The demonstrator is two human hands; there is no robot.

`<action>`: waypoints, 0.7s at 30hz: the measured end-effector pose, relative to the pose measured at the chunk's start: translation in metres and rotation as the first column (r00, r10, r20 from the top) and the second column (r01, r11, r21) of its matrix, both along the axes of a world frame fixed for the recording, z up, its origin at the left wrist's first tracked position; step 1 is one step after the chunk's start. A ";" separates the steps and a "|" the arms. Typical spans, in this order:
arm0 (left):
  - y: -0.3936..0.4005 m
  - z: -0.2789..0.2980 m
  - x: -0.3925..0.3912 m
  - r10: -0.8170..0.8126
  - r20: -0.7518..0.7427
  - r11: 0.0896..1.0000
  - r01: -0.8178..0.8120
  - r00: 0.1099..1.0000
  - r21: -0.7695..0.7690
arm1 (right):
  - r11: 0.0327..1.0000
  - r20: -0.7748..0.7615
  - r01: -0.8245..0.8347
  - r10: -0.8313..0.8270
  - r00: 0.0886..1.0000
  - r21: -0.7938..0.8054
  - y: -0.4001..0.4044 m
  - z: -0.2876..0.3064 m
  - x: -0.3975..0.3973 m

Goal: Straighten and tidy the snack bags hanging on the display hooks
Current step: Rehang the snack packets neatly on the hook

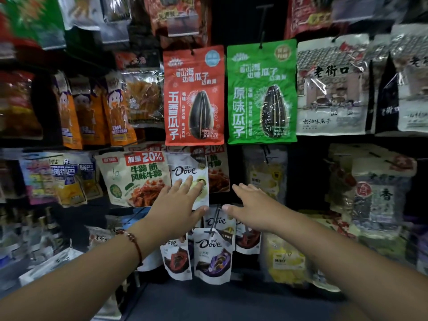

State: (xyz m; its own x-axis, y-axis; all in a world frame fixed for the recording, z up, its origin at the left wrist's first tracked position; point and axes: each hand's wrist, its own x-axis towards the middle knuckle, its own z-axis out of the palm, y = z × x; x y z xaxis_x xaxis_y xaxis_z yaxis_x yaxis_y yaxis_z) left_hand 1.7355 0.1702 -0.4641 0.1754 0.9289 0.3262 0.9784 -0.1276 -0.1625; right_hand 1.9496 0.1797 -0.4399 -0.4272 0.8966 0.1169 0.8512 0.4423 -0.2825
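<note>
Snack bags hang in rows on a dark hook wall. My left hand [178, 205] lies flat with straight fingers on a white Dove bag [185, 169] in the middle row. My right hand [250, 206] reaches forward beside it, fingers straight, holding nothing, in front of a yellow-and-clear bag [266, 172]. Above hang a red sunflower-seed bag [194, 96] and a green sunflower-seed bag [261, 91], both flat and upright. Below my hands hang more Dove bags [213, 253] on a hook, overlapping one another.
A white beef-tendon bag [134, 179] hangs left of the Dove bag, orange bags [92, 112] above it. A grey-white seed bag [333, 86] hangs at right. Bottles [46, 230] stand at lower left. A dark shelf edge [231, 302] runs below.
</note>
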 end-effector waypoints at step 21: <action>0.084 -0.015 -0.042 0.136 -0.059 0.985 -0.141 0.989 -0.097 | 0.983 -0.001 0.076 -0.077 0.997 0.166 0.115 -0.020 -0.098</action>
State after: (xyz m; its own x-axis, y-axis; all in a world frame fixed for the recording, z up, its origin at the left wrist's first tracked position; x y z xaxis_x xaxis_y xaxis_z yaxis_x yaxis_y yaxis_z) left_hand 1.6939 0.2546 -0.4792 0.0567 0.9730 0.2239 0.9784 -0.0094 -0.2067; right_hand 1.8520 0.2949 -0.4601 -0.3595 0.8948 0.2646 0.8855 0.4166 -0.2057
